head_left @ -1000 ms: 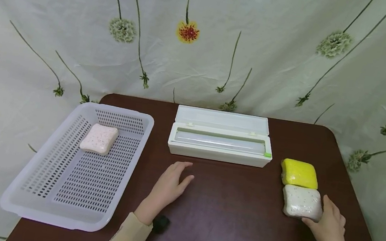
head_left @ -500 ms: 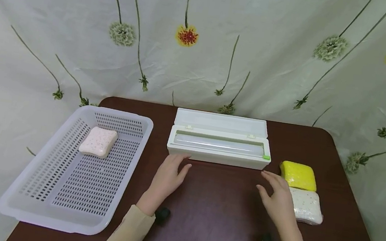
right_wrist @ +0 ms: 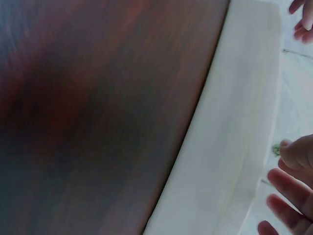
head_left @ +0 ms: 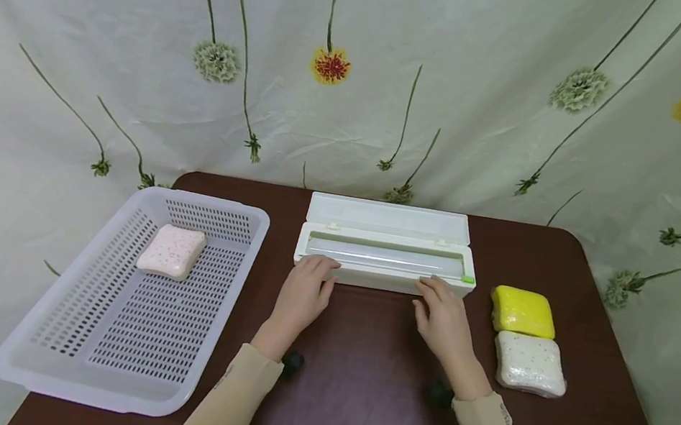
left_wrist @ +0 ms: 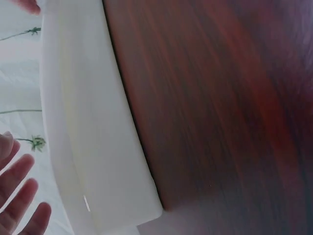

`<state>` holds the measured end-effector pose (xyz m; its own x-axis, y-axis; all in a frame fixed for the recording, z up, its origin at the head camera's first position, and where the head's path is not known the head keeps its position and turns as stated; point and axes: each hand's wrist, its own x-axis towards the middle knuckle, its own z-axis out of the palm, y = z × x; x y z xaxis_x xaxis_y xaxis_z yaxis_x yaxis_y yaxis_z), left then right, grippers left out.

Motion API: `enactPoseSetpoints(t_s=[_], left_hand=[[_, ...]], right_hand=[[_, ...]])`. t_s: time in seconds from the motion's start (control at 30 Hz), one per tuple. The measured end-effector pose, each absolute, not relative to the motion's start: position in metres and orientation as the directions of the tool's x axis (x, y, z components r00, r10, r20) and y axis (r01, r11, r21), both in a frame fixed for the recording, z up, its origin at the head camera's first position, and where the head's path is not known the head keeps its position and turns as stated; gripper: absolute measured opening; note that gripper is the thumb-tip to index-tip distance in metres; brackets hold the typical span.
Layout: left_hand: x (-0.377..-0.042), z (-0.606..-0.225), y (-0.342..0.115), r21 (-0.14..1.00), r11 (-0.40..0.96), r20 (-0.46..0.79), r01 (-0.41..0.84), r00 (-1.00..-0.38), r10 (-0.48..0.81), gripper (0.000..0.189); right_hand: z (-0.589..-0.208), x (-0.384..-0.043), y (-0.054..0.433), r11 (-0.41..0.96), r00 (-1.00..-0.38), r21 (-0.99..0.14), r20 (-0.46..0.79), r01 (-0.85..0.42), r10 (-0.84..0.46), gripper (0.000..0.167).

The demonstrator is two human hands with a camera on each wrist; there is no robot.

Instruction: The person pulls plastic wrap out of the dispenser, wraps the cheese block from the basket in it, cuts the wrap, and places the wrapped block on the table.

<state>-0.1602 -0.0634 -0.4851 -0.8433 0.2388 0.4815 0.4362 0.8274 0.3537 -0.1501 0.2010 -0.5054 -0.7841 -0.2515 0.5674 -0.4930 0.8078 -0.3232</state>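
A white cling film dispenser stands at the back middle of the table with its lid tipped back. A clear roll lies inside, and a green slider sits at the right end. My left hand is at the dispenser's front left, fingers loosely bent and holding nothing. Opposite it, my right hand reaches the front right, also holding nothing. In the wrist views the fingers of the left hand and right hand are spread near the white front; contact is unclear.
A white perforated basket on the left holds a speckled pinkish soap bar. On the right, a yellow film-wrapped bar lies behind a white speckled wrapped bar. A flowered curtain hangs behind the dark brown table.
My right hand has left the white wrapped bar and moved left to the dispenser's front. The left hand has moved slightly forward to its front left.
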Motion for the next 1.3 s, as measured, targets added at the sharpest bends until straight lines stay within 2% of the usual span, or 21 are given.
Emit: enactPoseSetpoints(t_s=[0.1,0.23,0.33,0.53,0.77,1.13,1.3], left_hand=[[-0.168,-0.487,-0.066,0.313,0.837,0.52,0.448,-0.818,0.244,0.019],[-0.177,-0.488,-0.072,0.297,0.859,0.498,0.418,-0.835,0.234,0.025],[-0.185,-0.487,-0.077,0.305,0.874,0.465,0.378,-0.86,0.21,0.027],[-0.197,-0.485,-0.085,0.344,0.874,0.44,0.344,-0.881,0.174,0.028],[-0.203,-0.487,-0.087,0.381,0.87,0.408,0.314,-0.901,0.146,0.025],[-0.217,-0.494,-0.088,0.371,0.87,0.497,0.324,-0.861,0.109,0.006],[-0.217,-0.494,-0.085,0.377,0.869,0.517,0.32,-0.851,0.089,0.004]], right_hand=[[-0.507,-0.161,0.204,0.823,-0.755,-0.277,0.606,-0.495,-0.25,0.034],[-0.508,-0.17,0.215,0.854,-0.753,-0.241,0.616,-0.461,-0.233,0.033],[-0.507,-0.176,0.224,0.873,-0.774,-0.245,0.599,-0.422,-0.206,0.031],[-0.5,-0.181,0.237,0.878,-0.847,-0.336,0.514,-0.342,-0.134,0.029],[-0.493,-0.185,0.241,0.889,-0.894,-0.349,0.428,-0.296,-0.129,0.025],[-0.493,-0.192,0.246,0.871,-0.879,-0.366,0.457,-0.329,-0.14,0.012],[-0.493,-0.194,0.248,0.869,-0.877,-0.367,0.459,-0.332,-0.141,0.007]])
